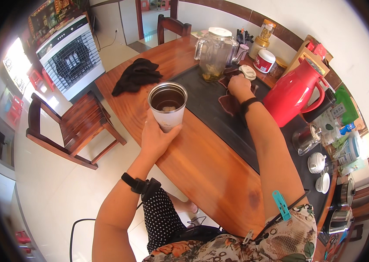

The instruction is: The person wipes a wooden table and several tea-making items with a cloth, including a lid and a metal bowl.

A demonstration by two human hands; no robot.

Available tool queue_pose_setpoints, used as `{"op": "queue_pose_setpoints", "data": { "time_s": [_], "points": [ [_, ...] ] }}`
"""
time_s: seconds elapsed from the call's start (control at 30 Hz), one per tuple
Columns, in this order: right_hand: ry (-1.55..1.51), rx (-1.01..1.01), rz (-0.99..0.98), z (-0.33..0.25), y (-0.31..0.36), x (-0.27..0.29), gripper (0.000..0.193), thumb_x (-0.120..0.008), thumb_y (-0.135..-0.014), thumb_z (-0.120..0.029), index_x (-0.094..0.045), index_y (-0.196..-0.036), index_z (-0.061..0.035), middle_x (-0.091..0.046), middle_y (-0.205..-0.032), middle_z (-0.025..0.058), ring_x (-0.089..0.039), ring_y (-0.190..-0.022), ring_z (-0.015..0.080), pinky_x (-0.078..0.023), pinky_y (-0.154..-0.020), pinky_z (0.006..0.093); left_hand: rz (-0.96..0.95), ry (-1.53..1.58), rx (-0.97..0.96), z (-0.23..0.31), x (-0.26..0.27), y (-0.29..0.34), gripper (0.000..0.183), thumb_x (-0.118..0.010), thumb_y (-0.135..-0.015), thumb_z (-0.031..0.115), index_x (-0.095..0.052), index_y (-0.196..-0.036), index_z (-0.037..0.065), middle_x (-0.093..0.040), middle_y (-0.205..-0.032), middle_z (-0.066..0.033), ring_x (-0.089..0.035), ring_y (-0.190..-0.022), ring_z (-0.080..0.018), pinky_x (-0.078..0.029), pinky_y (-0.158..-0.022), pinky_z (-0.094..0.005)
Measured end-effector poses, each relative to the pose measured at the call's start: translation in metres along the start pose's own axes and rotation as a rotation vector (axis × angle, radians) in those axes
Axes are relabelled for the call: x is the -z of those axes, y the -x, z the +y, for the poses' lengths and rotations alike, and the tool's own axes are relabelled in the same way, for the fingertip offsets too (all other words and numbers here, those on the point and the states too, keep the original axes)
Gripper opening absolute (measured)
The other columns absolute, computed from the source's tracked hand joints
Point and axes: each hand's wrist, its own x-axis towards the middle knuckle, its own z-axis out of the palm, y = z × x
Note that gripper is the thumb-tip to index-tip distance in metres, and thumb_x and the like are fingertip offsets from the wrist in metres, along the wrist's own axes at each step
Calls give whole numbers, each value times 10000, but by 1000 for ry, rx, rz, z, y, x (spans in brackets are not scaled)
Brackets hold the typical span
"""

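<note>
My left hand (156,137) holds a round metal cup (167,105) from below, above the near edge of the wooden table (202,161); a little liquid shows at its bottom. My right hand (239,84) reaches far across and presses on a dark brown cloth (229,105) lying on the black tray (202,94). Just beyond that hand stand a clear glass pitcher (215,54) with a white lid and a small white lid (247,72). Both wrists carry black bands.
A red thermos jug (293,94) stands right of my arm. Behind it are jars, boxes, a glass cup (305,139) and small white teaware (317,162). A black cloth (137,75) lies on the table's left. A wooden chair (73,126) and a fan unit (71,56) stand left.
</note>
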Motion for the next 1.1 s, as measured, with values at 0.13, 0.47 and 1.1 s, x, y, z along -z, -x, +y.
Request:
{"op": "queue_pose_setpoints", "data": {
  "time_s": [0.13, 0.47, 1.1],
  "points": [
    [-34, -14, -6, -10, 16, 9, 319, -589, -881, -213, -713, -1128, -52, -645, -1211, 183, -658, -1086, 352, -543, -891, 443, 32, -16, -50, -4, 7, 2, 728, -820, -712, 242, -441, -1286, -1, -658, -1140, -206, -635, -1080, -363, -489, -908, -432],
    [-46, 200, 143, 5, 84, -11, 472, -530, -913, -200, -478, -1380, -162, -554, -1178, 207, -595, -1060, 413, -507, -872, 477, 29, -2, -82, -9, 8, 1, 749, -820, -709, 264, -435, -1308, 31, -655, -1142, -203, -627, -1076, -382, -489, -898, -453],
    [-1381, 146, 283, -92, 17, 83, 666, -713, -836, -359, -522, -1320, 58, -572, -1290, 264, -567, -1182, 353, -455, -989, 390, 8, -4, -105, -10, -1, -1, 743, -809, -737, 302, -411, -1311, 50, -648, -1151, -194, -624, -1092, -374, -483, -914, -450]
  ]
}}
